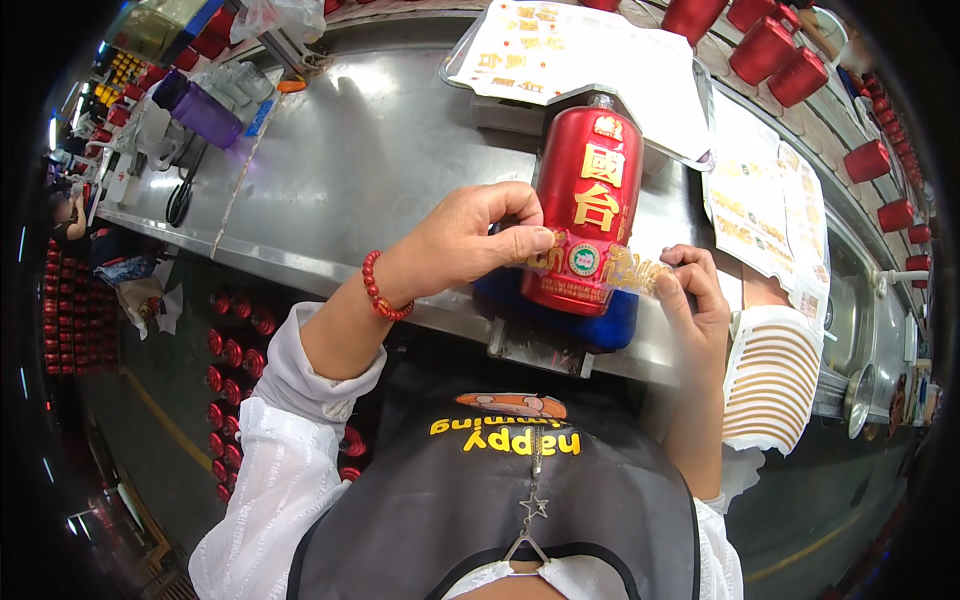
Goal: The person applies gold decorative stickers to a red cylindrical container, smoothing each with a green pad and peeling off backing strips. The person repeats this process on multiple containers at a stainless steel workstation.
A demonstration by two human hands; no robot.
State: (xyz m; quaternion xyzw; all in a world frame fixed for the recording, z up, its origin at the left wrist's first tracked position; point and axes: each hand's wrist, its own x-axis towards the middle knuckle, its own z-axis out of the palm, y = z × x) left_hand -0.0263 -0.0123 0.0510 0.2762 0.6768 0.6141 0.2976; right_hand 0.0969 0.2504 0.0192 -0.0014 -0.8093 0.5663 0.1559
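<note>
A glossy red bottle (583, 150) with large gold characters leans on a blue padded rest (605, 332) at the bench's near edge, its neck pointing away from me. Across its lower body runs a gold decal strip (630, 272) with a round green-and-white emblem at its middle. My left hand (470, 240) pinches the strip's left end between thumb and forefinger, close to the bottle's side. On the other side, my right hand (692, 295) holds the right end between thumb and fingers, a little away from the bottle.
Behind the bottle lies a white sheet of gold decals (530, 50); another sheet (765, 200) hangs at the right, above a sheet with curved gold strips (768, 375). A purple bottle (198, 110) and black scissors (180, 198) lie at left. Red bottles (765, 50) line a conveyor at right.
</note>
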